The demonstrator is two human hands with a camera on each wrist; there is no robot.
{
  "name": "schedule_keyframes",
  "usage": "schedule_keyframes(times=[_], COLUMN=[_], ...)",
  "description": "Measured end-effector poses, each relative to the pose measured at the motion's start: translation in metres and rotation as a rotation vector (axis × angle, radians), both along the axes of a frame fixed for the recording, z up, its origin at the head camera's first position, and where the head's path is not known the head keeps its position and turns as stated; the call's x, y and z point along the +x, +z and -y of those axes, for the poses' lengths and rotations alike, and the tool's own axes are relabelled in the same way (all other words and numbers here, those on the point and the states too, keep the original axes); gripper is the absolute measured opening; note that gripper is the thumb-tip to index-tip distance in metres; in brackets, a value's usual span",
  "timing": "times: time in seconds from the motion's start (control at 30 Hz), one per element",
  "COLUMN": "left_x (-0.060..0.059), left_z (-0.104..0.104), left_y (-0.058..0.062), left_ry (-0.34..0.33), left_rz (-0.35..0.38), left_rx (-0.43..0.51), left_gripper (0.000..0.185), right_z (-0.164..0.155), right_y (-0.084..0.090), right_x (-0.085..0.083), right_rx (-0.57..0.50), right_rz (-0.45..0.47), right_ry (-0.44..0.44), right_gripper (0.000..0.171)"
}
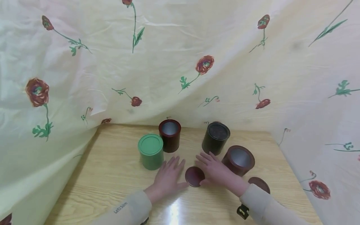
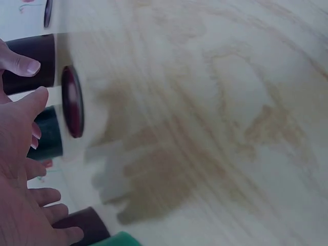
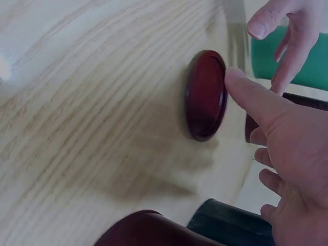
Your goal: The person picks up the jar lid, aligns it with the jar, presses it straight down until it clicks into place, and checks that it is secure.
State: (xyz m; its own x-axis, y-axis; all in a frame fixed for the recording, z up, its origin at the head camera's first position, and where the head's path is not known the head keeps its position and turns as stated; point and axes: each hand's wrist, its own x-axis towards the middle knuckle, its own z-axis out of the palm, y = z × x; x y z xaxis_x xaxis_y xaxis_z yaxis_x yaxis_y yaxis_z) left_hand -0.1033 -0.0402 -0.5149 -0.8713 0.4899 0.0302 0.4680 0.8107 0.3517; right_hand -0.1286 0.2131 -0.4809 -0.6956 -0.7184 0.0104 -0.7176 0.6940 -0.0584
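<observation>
A round dark red lid (image 1: 194,176) lies on the wooden table between my two hands. Fingers spread, my left hand (image 1: 168,177) hovers palm down left of the lid, just in front of a green canister (image 1: 152,156). From the other side my right hand (image 1: 217,171) reaches over the table, its thumb close by the lid's edge. In the right wrist view the lid (image 3: 205,97) shows a raised rim, and the right hand (image 3: 302,154) holds nothing. The left hand (image 2: 23,164) is likewise unoccupied in the left wrist view.
Behind the hands stand a lidless dark red canister (image 1: 170,139) and a black canister (image 1: 215,139) with its lid on. A second lidless dark red canister (image 1: 239,161) is at right, and another dark lid (image 1: 259,184) lies partly behind the right sleeve. Flowered cloth (image 1: 168,62) surrounds the table.
</observation>
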Motion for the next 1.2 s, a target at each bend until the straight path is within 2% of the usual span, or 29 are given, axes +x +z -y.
schedule_keyframes(times=[0.27, 0.4, 0.87, 1.2], left_x=[-0.002, -0.004, -0.009, -0.013], left_z=[-0.002, -0.003, -0.006, -0.009], left_y=[-0.022, -0.028, -0.036, -0.046], left_ry=[0.004, 0.005, 0.005, -0.006], left_rz=[-0.001, -0.005, 0.016, -0.031], left_rx=[-0.013, -0.032, -0.084, -0.083], left_gripper=[0.092, 0.094, 0.092, 0.09], right_z=[-0.002, -0.004, -0.007, -0.005], right_y=[-0.017, -0.023, -0.031, -0.038], right_x=[-0.004, -0.006, -0.008, -0.013], right_rx=[0.024, 0.041, 0.043, 0.014], right_rz=[-0.018, -0.022, 0.02, 0.038], right_ry=[-0.008, -0.014, -0.033, -0.019], right_gripper=[0.084, 0.086, 0.08, 0.076])
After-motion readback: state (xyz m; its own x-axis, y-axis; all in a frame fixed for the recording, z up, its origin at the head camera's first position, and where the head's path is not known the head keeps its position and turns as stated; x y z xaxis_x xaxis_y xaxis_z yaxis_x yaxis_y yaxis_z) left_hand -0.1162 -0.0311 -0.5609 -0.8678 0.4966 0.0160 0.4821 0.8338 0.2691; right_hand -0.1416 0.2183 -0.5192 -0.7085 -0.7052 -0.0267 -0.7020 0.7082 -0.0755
